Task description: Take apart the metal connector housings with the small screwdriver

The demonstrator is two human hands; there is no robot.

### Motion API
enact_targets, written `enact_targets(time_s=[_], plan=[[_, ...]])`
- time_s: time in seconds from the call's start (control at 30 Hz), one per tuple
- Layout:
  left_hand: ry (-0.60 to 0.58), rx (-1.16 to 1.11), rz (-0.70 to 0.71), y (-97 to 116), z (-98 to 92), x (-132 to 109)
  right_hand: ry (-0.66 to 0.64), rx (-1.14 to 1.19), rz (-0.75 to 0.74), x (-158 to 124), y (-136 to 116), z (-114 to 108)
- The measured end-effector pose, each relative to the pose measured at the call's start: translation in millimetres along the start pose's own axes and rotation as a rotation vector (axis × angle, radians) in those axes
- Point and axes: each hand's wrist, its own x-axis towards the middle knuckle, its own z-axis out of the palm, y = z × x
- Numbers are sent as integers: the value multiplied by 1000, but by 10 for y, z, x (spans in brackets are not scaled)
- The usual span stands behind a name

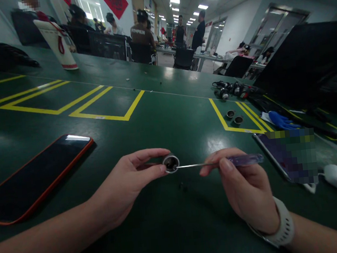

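Between the thumb and fingers of my left hand is a small round metal ring-shaped part, its dark hollow end facing right and toward me. My right hand, with a pale watch on the wrist, grips a screwdriver by its clear purplish handle. The thin shaft points left, and its tip meets the rim or inside of the metal part; exactly where it touches I cannot tell. Just below, a tiny dark piece lies on the green table.
A phone with an orange edge lies at left, another phone at right. Two similar metal parts sit inside yellow tape. Behind them are dark metal pieces and a blue glove. A white cup stands far left.
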Motion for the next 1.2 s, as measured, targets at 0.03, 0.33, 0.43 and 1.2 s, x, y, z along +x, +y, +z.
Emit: enact_targets(time_s=[0.03,0.33,0.43,1.2], plan=[[-4,8,8,-12,1,0,-33,-72,-52,-20,-10,1],[15,14,69,-34,43,-21,-335,-464,-343,-59,-75,36],[20,-11,62,-25,67,-30,-355,-533,-405,-53,-93,63],[65,40,112,-39,81,-33,-260,-471,-215,-94,-99,83]])
